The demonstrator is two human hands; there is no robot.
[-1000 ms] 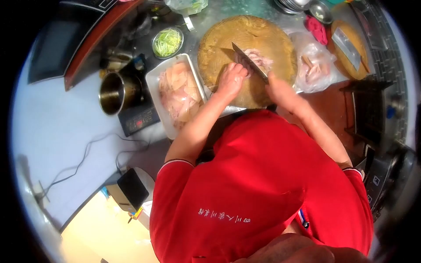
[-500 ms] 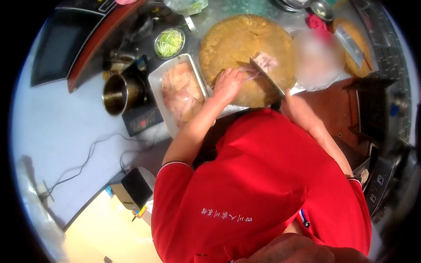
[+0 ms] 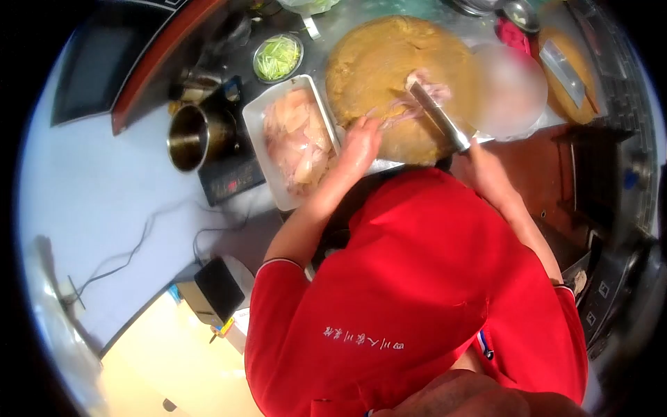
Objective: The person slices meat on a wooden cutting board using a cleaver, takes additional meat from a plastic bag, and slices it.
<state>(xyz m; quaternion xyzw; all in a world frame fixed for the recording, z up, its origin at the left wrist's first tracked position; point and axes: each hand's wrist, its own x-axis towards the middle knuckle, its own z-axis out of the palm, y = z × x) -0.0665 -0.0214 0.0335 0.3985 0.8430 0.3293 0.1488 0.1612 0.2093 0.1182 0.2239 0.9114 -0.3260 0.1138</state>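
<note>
Pale pink meat (image 3: 438, 91) lies on the round wooden chopping board (image 3: 389, 52), a small heap right of its middle, with thin strips trailing leftward toward the left hand (image 3: 361, 144); that hand sits at the board's near left edge, its fingers bent together at the end of the strips, though I cannot tell whether they grip any; the right hand (image 3: 485, 169) has its fingers closed around the handle of a knife (image 3: 435, 112), whose blade slants across the board, tip overlapping the heap in this view; just left of the board, a white tray (image 3: 260, 146) holds larger pale slices (image 3: 299, 135); beyond it on the metal tabletop (image 3: 316, 61) stands a bowl of shredded greens (image 3: 278, 58); at right, a second knife (image 3: 563, 74) rests on another wooden board (image 3: 578, 114), near a pink cloth (image 3: 512, 33).
</note>
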